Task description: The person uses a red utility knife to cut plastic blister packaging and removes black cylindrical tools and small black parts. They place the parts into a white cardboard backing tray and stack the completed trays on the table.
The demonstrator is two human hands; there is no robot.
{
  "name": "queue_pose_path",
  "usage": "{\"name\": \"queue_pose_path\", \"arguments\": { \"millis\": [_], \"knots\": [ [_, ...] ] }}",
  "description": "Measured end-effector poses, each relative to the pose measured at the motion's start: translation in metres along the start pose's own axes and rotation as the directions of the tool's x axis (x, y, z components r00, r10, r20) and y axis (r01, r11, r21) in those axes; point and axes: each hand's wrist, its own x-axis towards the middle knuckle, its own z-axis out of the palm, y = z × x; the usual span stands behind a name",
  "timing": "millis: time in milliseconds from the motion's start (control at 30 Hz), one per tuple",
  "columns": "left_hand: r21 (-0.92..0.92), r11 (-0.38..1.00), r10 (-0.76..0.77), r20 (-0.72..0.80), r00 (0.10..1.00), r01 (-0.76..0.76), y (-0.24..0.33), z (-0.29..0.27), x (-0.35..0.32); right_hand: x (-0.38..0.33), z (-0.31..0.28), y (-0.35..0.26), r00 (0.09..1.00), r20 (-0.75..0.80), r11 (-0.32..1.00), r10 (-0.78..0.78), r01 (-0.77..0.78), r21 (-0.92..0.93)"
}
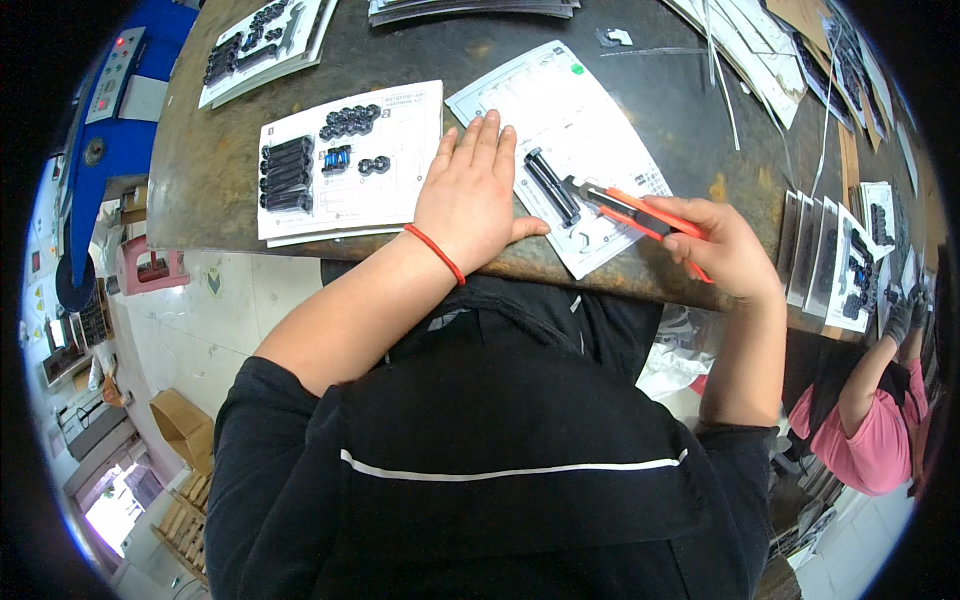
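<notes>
Orange-handled pliers (632,203) are held in the right hand (725,240), its grip closed around them, their tip just beside black rods (550,188) on a printed sheet (555,95). The left hand (467,200) is laid flat, grip spread. Leftward on the counter (650,100), black parts are grouped on a white card (385,195).

Table (420,60): bright, fairly even, dull sheen
Sheet (560,95): bright white, print faint
Left hand (472,190): crisp outline
Shirt (520,400): deep black, folds partly lost
Window (120,510): glaring, blown-out white
Co-worker (868,445): softer, stretched
Edges: fisheye-bowed, bluish fringe, black corners
</notes>
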Motion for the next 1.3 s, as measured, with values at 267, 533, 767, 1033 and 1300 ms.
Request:
{"name": "queue_pose_path", "arguments": {
  "millis": [267, 533, 767, 1033, 1300],
  "knots": [
    [0.004, 1.0, 0.003, -0.03, 1.0, -0.003, -0.001, 0.003, 0.0, -0.031, -0.011, -0.024, 0.999, 0.003, 0.979, 0.041, -0.04, -0.201],
    [-0.113, 0.993, 0.02, -0.07, 0.997, -0.028, 0.032, -0.009, -0.004, -0.083, 0.028, -0.002, 0.912, -0.405, 0.994, -0.059, 0.089, 0.057],
    [-0.333, 0.912, 0.145, -0.288, 0.947, -0.241, 0.01, -0.016, 0.034, -0.097, 0.116, 0.039, 0.833, -0.507, 0.973, -0.222, 0.154, -0.172],
    [-0.175, 0.952, 0.211, -0.226, 0.951, -0.252, 0.017, 0.038, 0.055, -0.059, 0.161, 0.035, 0.729, -0.579, 0.827, -0.364, -0.032, -0.561],
    [-0.131, 0.958, 0.226, -0.205, 0.952, -0.256, 0.018, 0.039, 0.052, -0.096, 0.149, 0.044, 0.7, -0.666, 0.789, -0.259, -0.244, -0.564]
  ]
}}
